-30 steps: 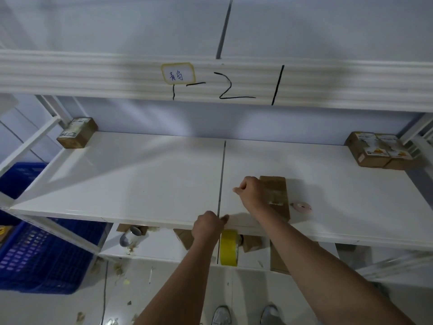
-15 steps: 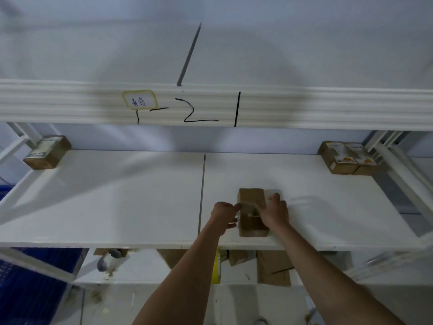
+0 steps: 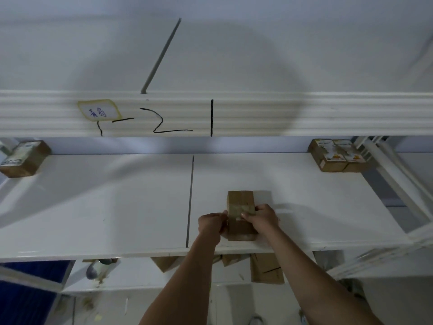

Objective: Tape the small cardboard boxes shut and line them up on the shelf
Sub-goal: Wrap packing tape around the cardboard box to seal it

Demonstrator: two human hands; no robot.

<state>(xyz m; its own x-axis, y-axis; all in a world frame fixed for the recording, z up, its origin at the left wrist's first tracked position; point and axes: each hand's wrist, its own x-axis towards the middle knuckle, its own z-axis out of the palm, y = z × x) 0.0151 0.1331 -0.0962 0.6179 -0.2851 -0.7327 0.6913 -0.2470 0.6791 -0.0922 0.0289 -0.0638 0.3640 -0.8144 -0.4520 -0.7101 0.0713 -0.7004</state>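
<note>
A small brown cardboard box (image 3: 240, 202) with clear tape across its top lies on the white shelf (image 3: 117, 207), near the front edge and just right of the shelf's seam. My left hand (image 3: 210, 225) grips its left side. My right hand (image 3: 263, 218) grips its right side, thumb lying on the top face. One taped box (image 3: 24, 158) stands at the shelf's back left corner. Two boxes with labels (image 3: 337, 154) stand side by side at the back right corner.
An upper shelf beam (image 3: 304, 113) with a yellow-edged label and black marker writing runs overhead. Flat cardboard pieces (image 3: 266, 268) and a cylindrical object (image 3: 98, 268) lie on the lower shelf. A blue crate (image 3: 21, 301) stands at the lower left. White frame struts (image 3: 398, 188) close the right end.
My left hand rose from the shelf's front edge to the box's left side. My right hand shifted from the box's left to its right side. The view tilted up and rightwards.
</note>
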